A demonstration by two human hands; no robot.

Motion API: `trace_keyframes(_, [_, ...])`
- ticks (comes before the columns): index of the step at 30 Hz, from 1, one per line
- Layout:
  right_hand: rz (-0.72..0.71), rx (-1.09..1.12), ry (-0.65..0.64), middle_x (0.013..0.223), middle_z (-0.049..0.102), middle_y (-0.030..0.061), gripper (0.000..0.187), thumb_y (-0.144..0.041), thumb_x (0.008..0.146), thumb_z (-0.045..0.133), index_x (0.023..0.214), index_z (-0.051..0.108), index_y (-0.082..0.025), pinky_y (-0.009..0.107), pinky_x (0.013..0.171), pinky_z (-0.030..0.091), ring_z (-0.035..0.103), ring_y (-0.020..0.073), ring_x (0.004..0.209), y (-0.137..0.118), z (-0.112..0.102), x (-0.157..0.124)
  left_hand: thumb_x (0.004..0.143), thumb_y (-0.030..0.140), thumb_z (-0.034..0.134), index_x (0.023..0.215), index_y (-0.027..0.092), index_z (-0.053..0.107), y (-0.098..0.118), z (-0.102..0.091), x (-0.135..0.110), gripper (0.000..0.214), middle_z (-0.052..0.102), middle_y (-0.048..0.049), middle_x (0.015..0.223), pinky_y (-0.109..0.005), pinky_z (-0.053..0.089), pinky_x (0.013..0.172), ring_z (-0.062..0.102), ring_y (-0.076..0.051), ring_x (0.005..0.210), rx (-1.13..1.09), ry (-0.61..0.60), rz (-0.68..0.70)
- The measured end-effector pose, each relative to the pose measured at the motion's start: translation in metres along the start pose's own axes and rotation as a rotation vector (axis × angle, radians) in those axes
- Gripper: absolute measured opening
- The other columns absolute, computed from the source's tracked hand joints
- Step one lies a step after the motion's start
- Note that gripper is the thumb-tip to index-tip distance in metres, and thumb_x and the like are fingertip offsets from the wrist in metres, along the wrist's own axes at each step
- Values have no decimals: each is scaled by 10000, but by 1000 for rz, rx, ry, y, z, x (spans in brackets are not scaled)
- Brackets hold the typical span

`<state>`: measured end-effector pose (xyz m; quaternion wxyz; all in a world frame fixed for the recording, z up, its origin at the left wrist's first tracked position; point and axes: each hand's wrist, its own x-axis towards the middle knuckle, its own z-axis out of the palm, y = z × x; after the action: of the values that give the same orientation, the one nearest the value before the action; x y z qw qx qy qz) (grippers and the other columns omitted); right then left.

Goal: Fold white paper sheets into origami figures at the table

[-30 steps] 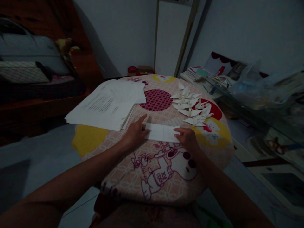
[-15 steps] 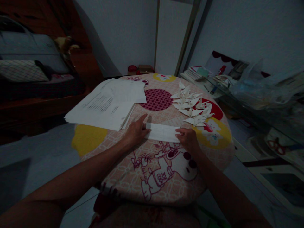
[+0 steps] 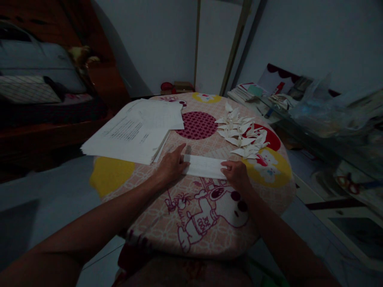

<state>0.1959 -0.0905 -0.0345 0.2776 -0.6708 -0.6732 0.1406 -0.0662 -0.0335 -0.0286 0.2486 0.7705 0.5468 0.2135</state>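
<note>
A folded strip of white paper [image 3: 205, 166] lies flat on a round table with a cartoon-print cloth [image 3: 191, 211]. My left hand [image 3: 171, 165] rests on the strip's left end, fingers closed together and index finger stretched along its edge. My right hand [image 3: 237, 174] pinches the strip's right end with curled fingers. Beyond the strip, at the right, sits a heap of several folded white paper shapes [image 3: 242, 135].
A stack of white printed sheets [image 3: 134, 131] covers the table's left side and overhangs its edge. To the right stands a low glass shelf [image 3: 314, 131] with books and plastic bags. A dark wooden bench with bags [image 3: 38, 87] is at the left.
</note>
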Motion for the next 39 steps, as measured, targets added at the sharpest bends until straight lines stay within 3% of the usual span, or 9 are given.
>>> trace_keyframes(17, [-8, 33, 11, 668, 721, 61, 283, -227, 715, 647, 924, 826, -163, 306, 671, 503, 624, 192, 620, 1, -1, 0, 826, 243, 609, 1504, 120, 444, -6, 3, 1, 708, 700, -60, 766, -378, 486, 800, 627, -225, 753, 3, 14, 45])
trace_keyframes(20, [10, 27, 9, 680, 721, 69, 297, -237, 716, 650, 940, 821, -143, 308, 667, 503, 624, 193, 620, 1, 0, 0, 835, 209, 614, 1445, 139, 521, -7, 4, 0, 620, 715, -99, 921, -395, 504, 852, 652, -248, 867, 84, 27, 88])
trace_keyframes(24, [-5, 2, 20, 697, 723, 77, 291, -225, 715, 654, 937, 817, -134, 314, 684, 505, 623, 194, 621, 3, 2, 1, 842, 149, 599, 1389, 174, 577, -9, 10, 1, 548, 604, -168, 1338, -445, 480, 1023, 579, -297, 1215, 125, 108, 337])
trace_keyframes(26, [-23, -19, 34, 700, 724, 75, 279, -223, 715, 660, 934, 814, -143, 315, 699, 506, 626, 196, 634, 4, 4, 1, 857, 145, 584, 1401, 184, 574, -10, 13, 3, 545, 546, -170, 1446, -460, 454, 1080, 520, -301, 1319, 108, 41, 481])
trace_keyframes(28, [-27, -40, 41, 707, 727, 72, 272, -224, 721, 662, 937, 810, -150, 318, 712, 510, 633, 199, 651, 5, 5, 0, 879, 131, 551, 1405, 195, 583, -11, 16, 5, 530, 545, -164, 1471, -443, 457, 1091, 534, -280, 1325, 92, -113, 592])
trace_keyframes(31, [-12, -54, 33, 755, 746, 86, 271, -217, 733, 667, 960, 801, -152, 327, 731, 519, 667, 217, 706, 7, 5, -1, 897, 87, 506, 1402, 226, 599, -12, 16, 7, 532, 557, -138, 1479, -408, 454, 1103, 558, -237, 1313, 97, -274, 681])
trace_keyframes(36, [17, -76, -30, 887, 774, 121, 262, -227, 781, 670, 1008, 781, -157, 335, 773, 528, 704, 240, 816, 10, -2, -4, 887, 19, 471, 1399, 303, 601, -6, 15, 5, 600, 530, -64, 1524, -426, 478, 1070, 505, -250, 1357, 237, -300, 672])
trace_keyframes(39, [-1, -180, 0, 938, 765, 144, 239, -190, 781, 664, 990, 770, -143, 346, 819, 515, 688, 248, 849, 4, -8, -5, 925, 47, 454, 1425, 348, 570, 0, 15, 3, 595, 491, -17, 1559, -407, 491, 1046, 473, -261, 1376, 319, -332, 670])
